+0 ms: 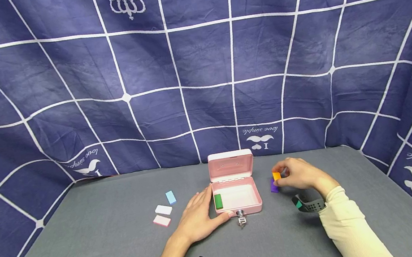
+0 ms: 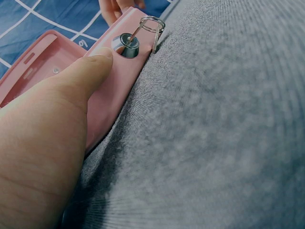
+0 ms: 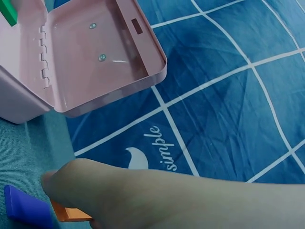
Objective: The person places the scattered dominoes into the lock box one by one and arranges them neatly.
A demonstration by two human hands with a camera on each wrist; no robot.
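Note:
A pink cash box [image 1: 257, 197] stands on the table with its lid [image 1: 231, 165] raised. Inside, at the left wall, lies a green block [image 1: 218, 201]. My left hand [image 1: 198, 218] rests against the box with straight fingers along its left side; the thumb lies on the front beside the lock [image 2: 126, 45], where a key with a ring [image 2: 152, 24] hangs. To the right of the box, my right hand [image 1: 297, 173] pinches an orange block [image 1: 276, 175] between thumb and fingers. A purple block [image 1: 273, 186] lies on the table right beside the orange one.
Left of the box, a blue block [image 1: 170, 197], a white block [image 1: 163, 209] and a pink-and-white block [image 1: 162, 220] lie on the grey table [image 1: 107, 245]. A dark blue curtain with white lines [image 1: 202, 56] hangs behind the table and at its sides.

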